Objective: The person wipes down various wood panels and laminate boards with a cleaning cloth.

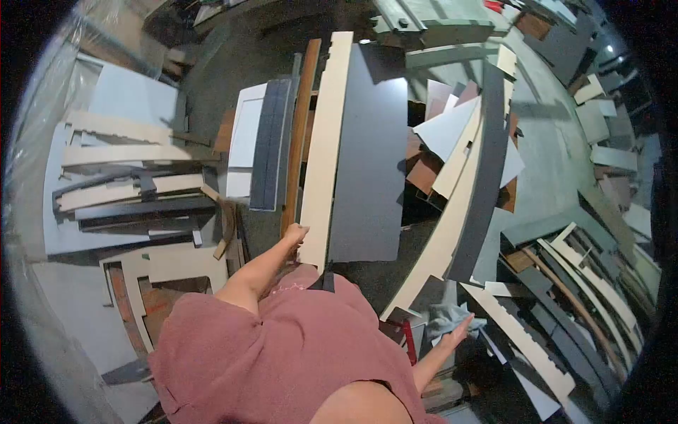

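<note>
My left hand (pixel 297 234) is closed at the left edge of a long cream board (pixel 327 155) with a notched upper left side. This board lies lengthwise in front of me, its near end close to my body. Against its right side is a wide dark grey panel (pixel 371 162). A narrow brown board (pixel 301 141) runs along on the left. Low on the right, my right hand (pixel 455 336) holds a crumpled grey-blue cloth (pixel 452 318), which hangs partly over the fingers. Beside the cloth is a red object (pixel 409 342), partly hidden by my sleeve.
A long dark strip (pixel 487 177) and cream strips lean to the right, over scattered offcuts (pixel 448 127). Stacks of cut boards (pixel 134 191) lie on the left. More strips (pixel 558 297) crowd the right side. Plastic sheeting (pixel 35 162) hangs at far left.
</note>
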A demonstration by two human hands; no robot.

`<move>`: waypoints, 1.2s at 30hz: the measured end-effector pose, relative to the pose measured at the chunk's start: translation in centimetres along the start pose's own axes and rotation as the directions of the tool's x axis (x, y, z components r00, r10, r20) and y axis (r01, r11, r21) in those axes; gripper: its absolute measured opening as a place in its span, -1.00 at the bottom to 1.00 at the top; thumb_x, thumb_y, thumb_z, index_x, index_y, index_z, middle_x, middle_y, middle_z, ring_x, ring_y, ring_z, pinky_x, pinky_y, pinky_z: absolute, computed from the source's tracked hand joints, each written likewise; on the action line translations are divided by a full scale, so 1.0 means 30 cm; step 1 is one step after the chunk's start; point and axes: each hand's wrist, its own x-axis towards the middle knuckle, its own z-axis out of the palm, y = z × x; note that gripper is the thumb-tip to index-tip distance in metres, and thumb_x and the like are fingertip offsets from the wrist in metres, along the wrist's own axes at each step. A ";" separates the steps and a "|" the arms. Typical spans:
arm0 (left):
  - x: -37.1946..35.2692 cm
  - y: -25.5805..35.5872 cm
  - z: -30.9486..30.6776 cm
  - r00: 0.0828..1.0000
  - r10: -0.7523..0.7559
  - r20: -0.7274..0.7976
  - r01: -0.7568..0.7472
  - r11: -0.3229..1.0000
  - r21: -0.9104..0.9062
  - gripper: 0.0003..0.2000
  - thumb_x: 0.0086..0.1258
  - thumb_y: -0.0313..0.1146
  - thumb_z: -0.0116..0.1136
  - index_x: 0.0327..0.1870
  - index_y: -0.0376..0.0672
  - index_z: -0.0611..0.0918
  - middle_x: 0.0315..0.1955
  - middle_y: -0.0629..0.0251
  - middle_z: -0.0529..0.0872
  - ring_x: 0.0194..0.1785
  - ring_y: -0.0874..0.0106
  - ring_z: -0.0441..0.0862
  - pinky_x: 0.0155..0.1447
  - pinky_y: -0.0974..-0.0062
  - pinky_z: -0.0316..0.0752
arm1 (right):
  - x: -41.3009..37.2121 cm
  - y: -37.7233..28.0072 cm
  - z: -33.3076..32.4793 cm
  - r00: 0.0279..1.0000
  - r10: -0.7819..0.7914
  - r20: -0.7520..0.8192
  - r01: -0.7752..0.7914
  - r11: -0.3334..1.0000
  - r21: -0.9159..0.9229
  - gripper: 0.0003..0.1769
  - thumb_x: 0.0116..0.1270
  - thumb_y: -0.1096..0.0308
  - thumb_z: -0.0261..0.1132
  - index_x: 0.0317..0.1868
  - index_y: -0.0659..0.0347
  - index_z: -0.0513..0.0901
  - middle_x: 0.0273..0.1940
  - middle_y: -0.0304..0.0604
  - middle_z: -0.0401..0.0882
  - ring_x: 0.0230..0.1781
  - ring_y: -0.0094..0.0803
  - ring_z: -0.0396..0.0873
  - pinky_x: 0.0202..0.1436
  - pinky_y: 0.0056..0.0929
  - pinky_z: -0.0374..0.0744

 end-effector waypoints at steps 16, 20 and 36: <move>0.167 -0.374 -0.089 0.898 -0.237 -0.370 0.055 0.896 -0.440 -0.50 0.04 0.00 0.16 -0.35 -0.40 0.50 -0.48 0.07 0.56 -0.34 0.26 0.55 -0.29 0.29 0.44 | -0.617 -0.006 0.499 0.813 -0.152 0.561 0.480 0.721 -0.500 -0.44 0.22 0.09 0.12 0.03 0.42 0.33 -0.05 -0.07 0.40 -0.08 -0.36 0.36 0.01 -0.44 0.32; 0.162 -0.273 -0.250 0.892 -0.362 -0.270 -0.045 0.523 -0.851 -0.38 0.06 0.06 0.15 -0.01 -0.31 0.39 -0.10 -0.05 0.44 -0.06 0.09 0.43 -0.08 0.15 0.36 | -0.692 0.047 0.556 0.690 -0.088 0.718 0.632 0.558 -0.539 -0.49 0.23 0.12 0.10 0.02 0.40 0.34 -0.05 -0.04 0.38 -0.07 -0.32 0.34 0.01 -0.45 0.30; 0.291 -0.166 -0.426 0.997 -0.071 -0.031 -0.052 -0.324 -0.945 -0.55 0.03 -0.06 0.25 -0.20 -0.19 0.45 -0.25 0.20 0.48 -0.22 0.33 0.44 -0.26 0.37 0.48 | -0.832 0.126 0.578 0.697 0.053 0.716 0.549 0.603 -0.579 -0.59 0.11 0.13 0.24 -0.17 0.28 0.45 -0.29 -0.18 0.45 -0.28 -0.39 0.39 -0.19 -0.41 0.37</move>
